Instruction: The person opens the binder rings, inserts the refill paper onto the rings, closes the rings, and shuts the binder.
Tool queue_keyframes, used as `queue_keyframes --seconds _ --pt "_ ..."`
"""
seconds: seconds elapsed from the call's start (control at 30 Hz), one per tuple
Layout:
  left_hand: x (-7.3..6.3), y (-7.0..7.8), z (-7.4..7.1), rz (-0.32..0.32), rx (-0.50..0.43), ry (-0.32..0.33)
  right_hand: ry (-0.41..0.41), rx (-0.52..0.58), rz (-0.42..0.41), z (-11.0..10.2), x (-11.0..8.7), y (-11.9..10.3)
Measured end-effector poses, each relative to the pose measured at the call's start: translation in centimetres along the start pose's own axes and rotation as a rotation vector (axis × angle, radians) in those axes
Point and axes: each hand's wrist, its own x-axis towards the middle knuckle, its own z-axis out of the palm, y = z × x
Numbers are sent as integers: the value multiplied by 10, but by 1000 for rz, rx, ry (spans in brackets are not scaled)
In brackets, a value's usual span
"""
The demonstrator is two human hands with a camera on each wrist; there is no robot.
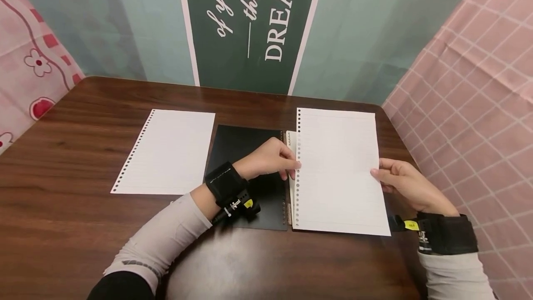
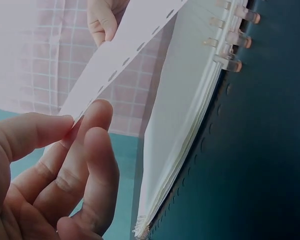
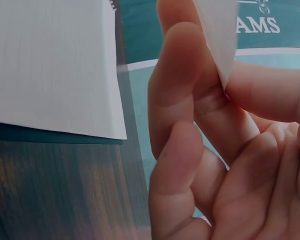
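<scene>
Pinching the side edges of a punched sheet (image 1: pixel 337 170), the left hand (image 1: pixel 269 157) and right hand (image 1: pixel 404 183) hold it over the open notebook (image 1: pixel 272 203), at right of the head view; another sheet (image 1: pixel 166 152) lies at left. The left wrist view shows rings (image 2: pixel 239 39) at upper right. The right wrist view shows the pinched sheet at upper centre.

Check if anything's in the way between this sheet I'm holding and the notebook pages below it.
Nothing visible stands between the held sheet and the notebook pages: the left wrist view shows an open gap there. The left hand pinches the holed edge, the right hand the opposite one.
</scene>
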Motion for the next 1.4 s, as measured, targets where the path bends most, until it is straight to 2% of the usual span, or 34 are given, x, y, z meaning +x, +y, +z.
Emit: queue_keyframes --seconds 0.37,0.63,0.97,1.2,1.4 --pt "0 -2 -1 0 85 10 4 46 25 5 4 0" --pt "2 -5 -2 -7 133 25 25 20 62 5 6 1" --pt "4 -9 -1 -13 150 25 23 -4 100 5 8 5" --pt "4 -13 0 -17 159 30 7 8 97 7 10 8" --pt "6 -15 2 -33 169 32 25 -63 165 8 10 6"
